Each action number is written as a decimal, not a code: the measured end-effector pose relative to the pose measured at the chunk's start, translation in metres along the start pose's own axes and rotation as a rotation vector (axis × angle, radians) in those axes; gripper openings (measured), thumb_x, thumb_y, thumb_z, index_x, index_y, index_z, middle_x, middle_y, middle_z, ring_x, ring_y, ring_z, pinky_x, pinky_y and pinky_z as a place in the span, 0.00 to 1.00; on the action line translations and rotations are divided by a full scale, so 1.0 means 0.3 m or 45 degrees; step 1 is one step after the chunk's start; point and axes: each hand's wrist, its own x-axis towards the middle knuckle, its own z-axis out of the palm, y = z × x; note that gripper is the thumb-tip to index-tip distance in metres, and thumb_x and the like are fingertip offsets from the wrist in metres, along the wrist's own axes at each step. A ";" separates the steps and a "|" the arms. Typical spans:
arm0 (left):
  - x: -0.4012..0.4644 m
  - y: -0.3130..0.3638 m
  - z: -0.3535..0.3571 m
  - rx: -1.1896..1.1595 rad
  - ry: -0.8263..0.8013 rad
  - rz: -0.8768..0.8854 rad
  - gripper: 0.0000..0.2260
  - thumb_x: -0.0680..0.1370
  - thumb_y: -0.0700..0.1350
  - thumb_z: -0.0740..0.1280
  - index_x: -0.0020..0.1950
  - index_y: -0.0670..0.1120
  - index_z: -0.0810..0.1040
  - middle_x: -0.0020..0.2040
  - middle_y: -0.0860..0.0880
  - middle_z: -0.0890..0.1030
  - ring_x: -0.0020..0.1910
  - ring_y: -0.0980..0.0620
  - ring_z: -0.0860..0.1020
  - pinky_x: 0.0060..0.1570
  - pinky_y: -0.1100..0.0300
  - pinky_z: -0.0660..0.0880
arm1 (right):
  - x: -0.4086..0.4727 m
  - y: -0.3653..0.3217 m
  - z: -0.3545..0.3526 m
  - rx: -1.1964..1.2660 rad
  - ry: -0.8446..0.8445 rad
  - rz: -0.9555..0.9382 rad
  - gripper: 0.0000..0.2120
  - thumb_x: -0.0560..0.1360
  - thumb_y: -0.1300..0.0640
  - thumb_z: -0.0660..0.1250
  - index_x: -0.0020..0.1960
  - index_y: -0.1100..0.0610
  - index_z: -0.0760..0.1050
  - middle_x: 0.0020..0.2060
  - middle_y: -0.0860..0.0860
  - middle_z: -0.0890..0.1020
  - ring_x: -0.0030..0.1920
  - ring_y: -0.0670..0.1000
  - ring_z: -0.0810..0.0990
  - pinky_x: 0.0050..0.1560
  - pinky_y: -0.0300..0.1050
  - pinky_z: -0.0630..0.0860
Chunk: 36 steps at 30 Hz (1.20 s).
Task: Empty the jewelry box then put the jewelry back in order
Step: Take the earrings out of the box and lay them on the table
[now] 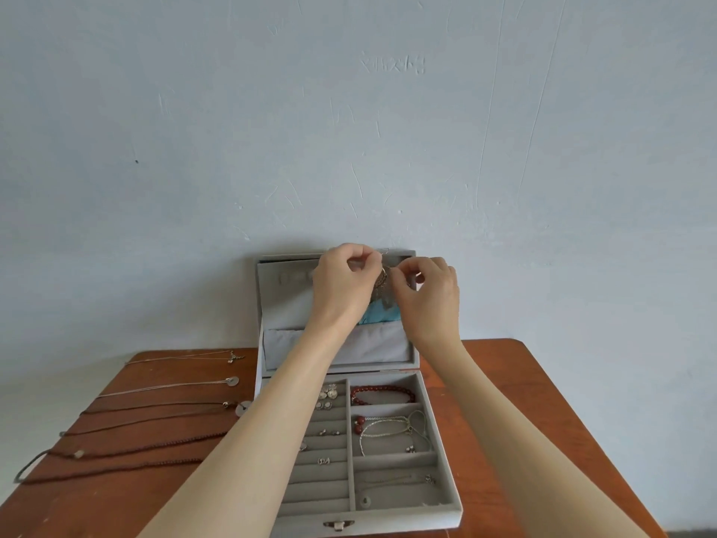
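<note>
Head view: both arms reach over an open jewelry box (pixel 446 452) on a wooden table (pixel 543 421)
Left hand (pixel 341 281): raised before the upright lid (pixel 279 304), fingertips pinching a small hanging ornament (pixel 382 283)
Right hand (pixel 426 293): just beside the left, thumb and forefinger pinching the same ornament near its top
Ornament: metal piece with a turquoise tassel (pixel 378 316) hanging against the lid's lining, above the pocket (pixel 372 347)
Box tray: red bead bracelet (pixel 382 394) in the far right compartment, silver chains (pixel 392 431) in the next, earrings (pixel 328 396) in the left slots
Table left of box: necklaces (pixel 155 413) laid out in rows
</note>
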 end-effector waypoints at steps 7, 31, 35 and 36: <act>-0.112 0.027 -0.173 -0.272 -0.076 -0.156 0.05 0.75 0.38 0.65 0.43 0.47 0.76 0.34 0.55 0.83 0.32 0.62 0.79 0.36 0.68 0.75 | -0.089 -0.120 -0.093 0.633 -0.280 0.376 0.05 0.73 0.64 0.65 0.43 0.55 0.76 0.37 0.50 0.81 0.35 0.40 0.79 0.37 0.29 0.73; -0.558 -0.074 -0.923 -0.123 -0.322 -0.553 0.03 0.75 0.37 0.67 0.45 0.42 0.79 0.41 0.44 0.84 0.39 0.49 0.84 0.37 0.63 0.80 | -0.636 -0.476 0.028 0.400 -0.916 0.495 0.08 0.72 0.65 0.68 0.36 0.55 0.79 0.35 0.54 0.81 0.35 0.47 0.78 0.45 0.43 0.79; -0.580 -0.096 -0.983 0.157 -0.339 -0.464 0.05 0.76 0.41 0.67 0.43 0.46 0.83 0.39 0.53 0.85 0.38 0.63 0.81 0.38 0.72 0.74 | -0.677 -0.501 0.064 0.314 -0.997 0.442 0.03 0.72 0.61 0.69 0.39 0.58 0.79 0.39 0.55 0.82 0.36 0.48 0.79 0.48 0.46 0.80; -0.582 -0.099 -0.994 0.203 -0.336 -0.445 0.05 0.75 0.42 0.67 0.42 0.47 0.83 0.39 0.55 0.85 0.39 0.64 0.80 0.42 0.71 0.73 | -0.684 -0.509 0.071 0.291 -1.022 0.422 0.03 0.72 0.60 0.69 0.39 0.58 0.79 0.39 0.55 0.82 0.37 0.48 0.79 0.48 0.46 0.81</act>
